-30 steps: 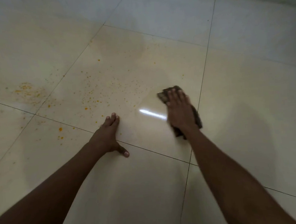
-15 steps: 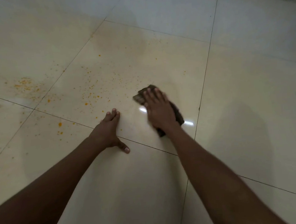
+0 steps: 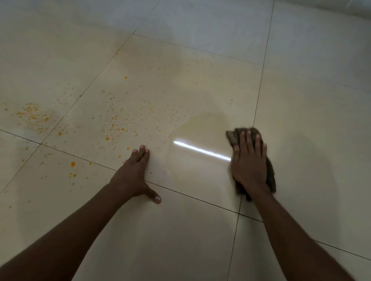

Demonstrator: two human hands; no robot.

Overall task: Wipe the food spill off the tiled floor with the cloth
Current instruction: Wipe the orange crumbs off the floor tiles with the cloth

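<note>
Head view, right hand: the right hand [image 3: 249,162] lies flat on a dark brown cloth [image 3: 270,174], fingers straight and slightly spread, pressing it to the tiled floor [image 3: 311,131].
Head view, cloth: bunched under the palm, at the right edge of the central tile and over the grout line [image 3: 257,98] there; its edges show beyond the fingertips and by the wrist.
Head view, left hand: the left hand [image 3: 134,176] rests flat on the floor, fingers together, thumb splayed across the near grout line, holding nothing.
Head view, spill: orange food specks [image 3: 117,123] scatter over the left half of the central tile; a denser patch [image 3: 33,115] sits on the tile further left, and more drops [image 3: 72,164] lie on the near-left tile.
Head view, wiped area: a damp, glossy smear with a bright light reflection [image 3: 200,150] lies between the hands.
Risk: the cloth sits well apart from the specks, so most of the spill looks untouched; a bunched, loaded cloth may smear orange residue rather than lift it.
Risk: the bracing left hand is just beside the specks and could pick up or spread them; wet tile may let it slip.
</note>
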